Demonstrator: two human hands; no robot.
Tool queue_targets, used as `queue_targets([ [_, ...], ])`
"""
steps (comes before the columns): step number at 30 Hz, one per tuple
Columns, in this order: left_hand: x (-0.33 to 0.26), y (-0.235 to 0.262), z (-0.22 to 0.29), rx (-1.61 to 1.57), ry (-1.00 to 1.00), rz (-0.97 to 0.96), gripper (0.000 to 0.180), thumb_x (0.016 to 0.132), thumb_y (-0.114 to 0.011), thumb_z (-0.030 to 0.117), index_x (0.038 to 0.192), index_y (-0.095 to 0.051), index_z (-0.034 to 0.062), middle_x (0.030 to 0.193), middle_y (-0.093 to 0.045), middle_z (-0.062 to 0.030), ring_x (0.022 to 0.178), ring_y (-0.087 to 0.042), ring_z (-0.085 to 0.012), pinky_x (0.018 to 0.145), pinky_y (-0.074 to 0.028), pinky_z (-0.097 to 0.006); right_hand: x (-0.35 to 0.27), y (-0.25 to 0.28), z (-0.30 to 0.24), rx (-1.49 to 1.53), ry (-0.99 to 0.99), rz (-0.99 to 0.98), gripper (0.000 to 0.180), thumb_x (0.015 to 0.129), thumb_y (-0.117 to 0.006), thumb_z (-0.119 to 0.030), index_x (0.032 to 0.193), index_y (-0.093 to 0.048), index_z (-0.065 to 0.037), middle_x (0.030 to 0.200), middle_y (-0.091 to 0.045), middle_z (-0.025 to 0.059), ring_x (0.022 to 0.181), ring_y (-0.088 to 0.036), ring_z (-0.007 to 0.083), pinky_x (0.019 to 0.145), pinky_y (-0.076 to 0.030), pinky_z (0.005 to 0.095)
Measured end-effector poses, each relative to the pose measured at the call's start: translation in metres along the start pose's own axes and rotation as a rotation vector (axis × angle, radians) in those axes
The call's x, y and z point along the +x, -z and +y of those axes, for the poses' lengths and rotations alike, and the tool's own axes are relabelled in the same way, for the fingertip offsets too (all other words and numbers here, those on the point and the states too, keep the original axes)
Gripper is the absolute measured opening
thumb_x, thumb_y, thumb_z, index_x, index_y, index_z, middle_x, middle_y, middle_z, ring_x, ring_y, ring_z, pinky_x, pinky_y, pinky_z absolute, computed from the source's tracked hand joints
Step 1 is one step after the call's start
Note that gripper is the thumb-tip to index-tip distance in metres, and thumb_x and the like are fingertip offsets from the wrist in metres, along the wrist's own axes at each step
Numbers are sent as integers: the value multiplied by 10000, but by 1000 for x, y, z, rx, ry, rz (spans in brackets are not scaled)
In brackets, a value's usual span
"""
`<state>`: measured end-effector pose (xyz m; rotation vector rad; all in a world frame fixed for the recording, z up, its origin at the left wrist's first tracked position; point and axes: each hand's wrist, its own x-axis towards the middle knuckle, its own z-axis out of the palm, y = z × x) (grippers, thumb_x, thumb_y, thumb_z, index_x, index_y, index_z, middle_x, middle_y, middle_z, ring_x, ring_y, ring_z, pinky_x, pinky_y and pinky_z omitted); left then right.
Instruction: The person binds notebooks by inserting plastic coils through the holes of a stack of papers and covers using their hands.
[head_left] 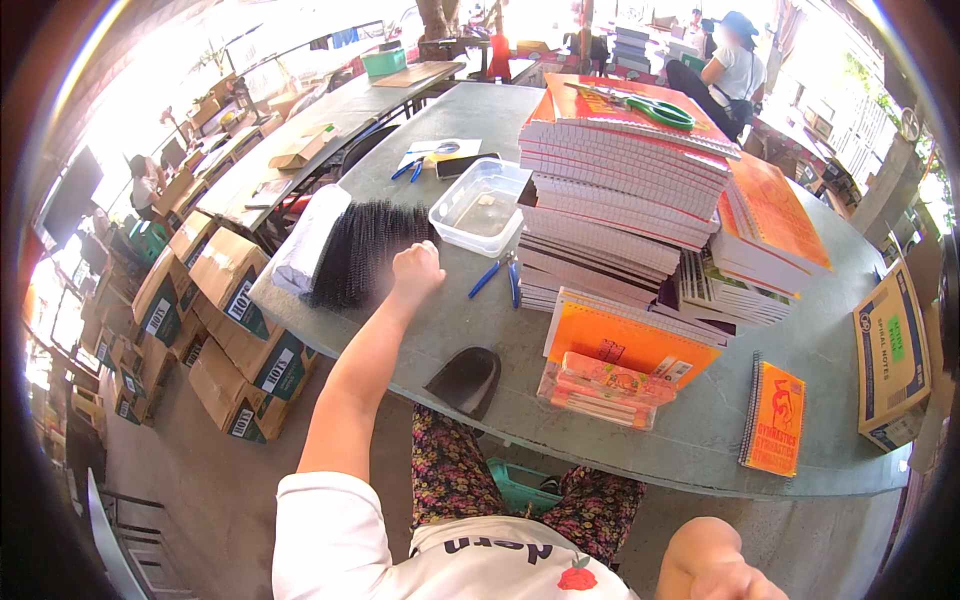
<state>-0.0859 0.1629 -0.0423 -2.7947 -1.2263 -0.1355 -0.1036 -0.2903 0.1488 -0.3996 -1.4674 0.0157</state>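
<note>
My left hand [418, 268] is closed in a fist above the table, beside a spread of black spiral binding coils [365, 250]. What its fingers hold, if anything, is hidden. Blue-handled pliers [486, 279] and a clear plastic tub [478, 238] with a small piece inside are just to its right. My right hand [735, 580] is low at the bottom edge, away from the table and partly cut off; its fingers cannot be made out. A tall stack of spiral notebooks [620, 185] with orange covers stands right of the tub, green-handled scissors [655, 110] on top.
A black curved pad [466, 382] lies at the table's near edge. An orange notebook [773, 415] and a cardboard box [893, 355] are at the right. A pink-patterned packet [608, 388] leans before the stack. Cartons [245, 375] are piled at left; a person [735, 75] sits beyond.
</note>
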Motion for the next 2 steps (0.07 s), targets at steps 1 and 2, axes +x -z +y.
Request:
queue_targets([
  [1, 8, -3, -3, -72, -26, -3, 343, 709, -580, 236, 959, -620, 5, 936, -650, -193, 902, -638, -312, 778, -512, -400, -3, 9, 4, -62, 74, -148, 207, 813, -602, -182, 1013, -557, -154, 919, -532, 53, 729, -574, 217, 626, -450, 407],
  [2, 16, -4, -2, -50, 31, -56, 328, 711, -562, 189, 981, -613, 9, 958, -645, -197, 918, -633, -322, 793, -508, -399, -3, 8, 2, -79, 69, -150, 207, 813, -602, -182, 1013, -557, -154, 919, -532, 53, 729, -574, 217, 626, -450, 407],
])
